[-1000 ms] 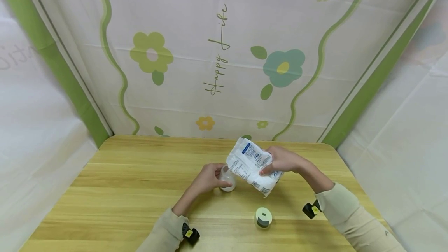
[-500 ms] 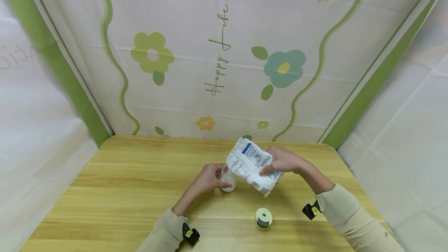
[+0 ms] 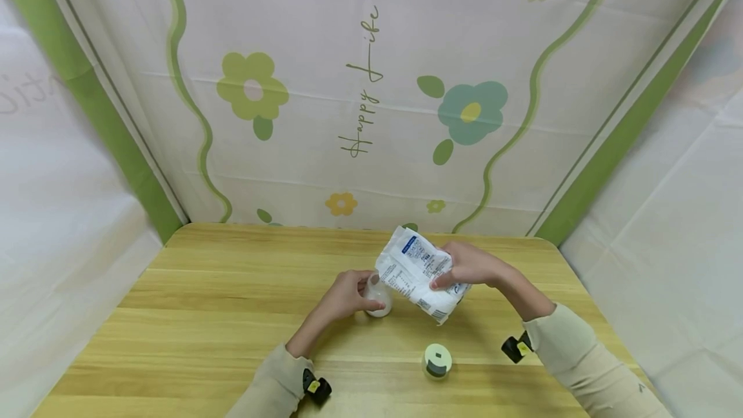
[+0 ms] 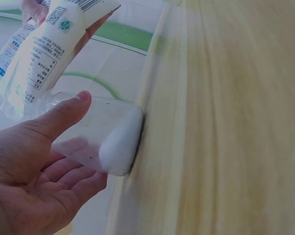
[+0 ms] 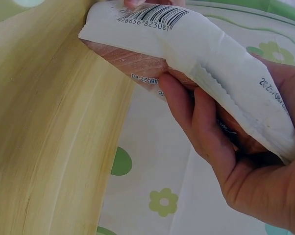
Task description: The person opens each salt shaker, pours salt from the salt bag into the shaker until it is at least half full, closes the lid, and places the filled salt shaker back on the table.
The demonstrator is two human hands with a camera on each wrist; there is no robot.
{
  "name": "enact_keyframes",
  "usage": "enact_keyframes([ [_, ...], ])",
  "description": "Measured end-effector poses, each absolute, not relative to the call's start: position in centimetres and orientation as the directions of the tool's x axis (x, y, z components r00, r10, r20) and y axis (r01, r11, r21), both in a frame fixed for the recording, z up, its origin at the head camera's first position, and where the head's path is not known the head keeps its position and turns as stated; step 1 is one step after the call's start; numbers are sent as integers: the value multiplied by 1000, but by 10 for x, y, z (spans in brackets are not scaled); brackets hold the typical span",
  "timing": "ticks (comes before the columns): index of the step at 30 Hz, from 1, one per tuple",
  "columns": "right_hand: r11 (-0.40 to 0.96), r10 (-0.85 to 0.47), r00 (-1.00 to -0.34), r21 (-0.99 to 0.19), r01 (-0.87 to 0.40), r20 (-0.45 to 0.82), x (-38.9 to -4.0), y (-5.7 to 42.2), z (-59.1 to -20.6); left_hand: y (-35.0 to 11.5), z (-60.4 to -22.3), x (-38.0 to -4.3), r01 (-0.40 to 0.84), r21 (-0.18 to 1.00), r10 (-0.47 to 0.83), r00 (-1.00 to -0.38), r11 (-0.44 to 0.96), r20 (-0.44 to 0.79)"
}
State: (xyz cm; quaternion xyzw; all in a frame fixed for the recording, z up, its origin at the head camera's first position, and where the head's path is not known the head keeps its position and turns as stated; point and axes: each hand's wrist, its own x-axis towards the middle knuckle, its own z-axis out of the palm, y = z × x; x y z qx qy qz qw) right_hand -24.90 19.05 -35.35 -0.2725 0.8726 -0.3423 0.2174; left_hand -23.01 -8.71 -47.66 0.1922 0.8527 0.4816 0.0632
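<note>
Around the middle of the worktop [image 3: 203, 315], the left hand [image 3: 346, 295] has its thumb and fingers curled about a clear jar [image 3: 379, 303], whose base seems to rest on the surface. White contents [image 4: 120, 142] lie sloped in the jar's bottom. Just to the right, one end of a white printed bag [image 3: 413, 269], held tilted, meets the jar's mouth. Nearer the person, a pale green round piece [image 3: 437, 361] sits apart from both hands. Farthest right, the right hand [image 3: 471, 264] grips the bag, thumb across the printed face, fingers behind. Over the last second almost nothing has shifted; both grips match, so the pouring appears held steady, though I cannot tell whether anything is falling.
</note>
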Motion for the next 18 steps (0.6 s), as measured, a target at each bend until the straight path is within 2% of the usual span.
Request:
enact_keyframes([
  [18, 621, -622, -754, -718, -314, -209, -248, 189, -350, -87, -475, -230, 258, 852, 394, -917, 456, 66],
])
